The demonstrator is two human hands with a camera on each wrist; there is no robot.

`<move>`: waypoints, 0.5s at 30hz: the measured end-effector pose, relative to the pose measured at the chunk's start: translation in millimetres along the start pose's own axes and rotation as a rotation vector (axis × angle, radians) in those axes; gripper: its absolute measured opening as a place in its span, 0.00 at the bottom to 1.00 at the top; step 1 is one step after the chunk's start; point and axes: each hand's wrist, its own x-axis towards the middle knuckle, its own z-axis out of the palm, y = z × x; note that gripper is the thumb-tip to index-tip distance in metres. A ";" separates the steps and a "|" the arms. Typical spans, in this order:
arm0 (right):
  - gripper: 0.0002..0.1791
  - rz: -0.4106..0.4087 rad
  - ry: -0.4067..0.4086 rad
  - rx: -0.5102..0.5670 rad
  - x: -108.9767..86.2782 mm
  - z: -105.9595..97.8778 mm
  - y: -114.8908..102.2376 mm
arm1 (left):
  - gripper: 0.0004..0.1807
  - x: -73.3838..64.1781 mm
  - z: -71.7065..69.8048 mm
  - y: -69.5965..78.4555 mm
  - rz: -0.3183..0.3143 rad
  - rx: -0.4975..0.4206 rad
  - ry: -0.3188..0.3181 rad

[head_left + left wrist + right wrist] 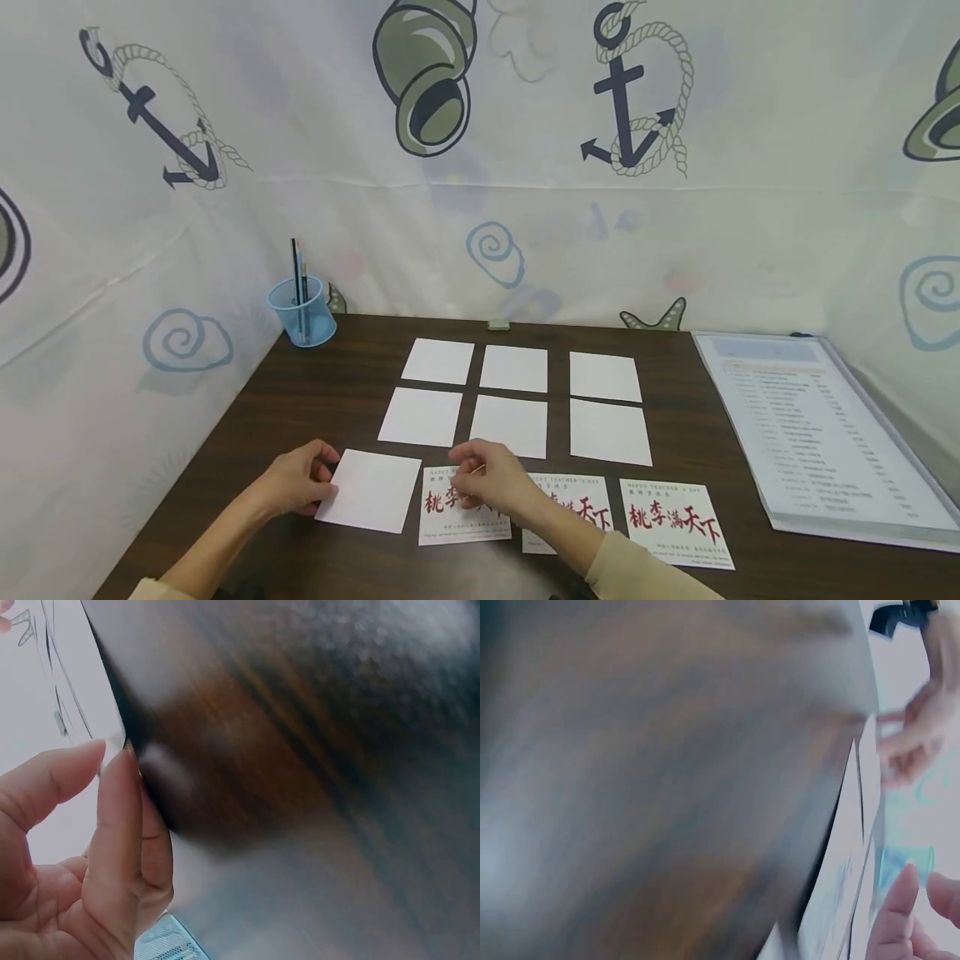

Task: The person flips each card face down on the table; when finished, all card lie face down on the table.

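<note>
Far left: blue cup with pens, at back of desk. My left hand: thumb and fingers pinching left edge of blank white card, front row, lying on desk. Behind front row: six white cards, two rows of three. Next, my right hand: above first printed card, fingers loosely bent, thumb and fingertip apart, gripping nothing. Second printed card partly behind my forearm. Then third printed card. Far right: printed document.
</note>
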 end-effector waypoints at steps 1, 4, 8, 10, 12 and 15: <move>0.20 -0.012 0.008 -0.052 -1.6 -6.7 0.6 | 0.22 0.1 -0.4 -0.5 0.000 0.005 0.001; 0.19 -0.045 0.044 -0.234 -6.4 -22.8 4.1 | 0.22 -0.2 -1.8 -0.9 -0.005 0.015 0.015; 0.21 -0.074 0.080 -0.446 -10.9 -33.9 10.4 | 0.23 0.3 -2.2 2.7 0.032 0.048 0.045; 0.23 -0.082 0.081 -0.509 -11.8 -36.1 13.3 | 0.24 1.2 -0.1 7.7 0.065 0.075 0.073; 0.24 -0.088 0.082 -0.557 -12.3 -37.0 15.2 | 0.24 2.0 3.5 15.3 0.108 0.092 0.087; 0.27 -0.094 0.091 -0.627 -13.0 -37.0 16.8 | 0.25 4.0 12.1 29.2 0.192 0.091 0.078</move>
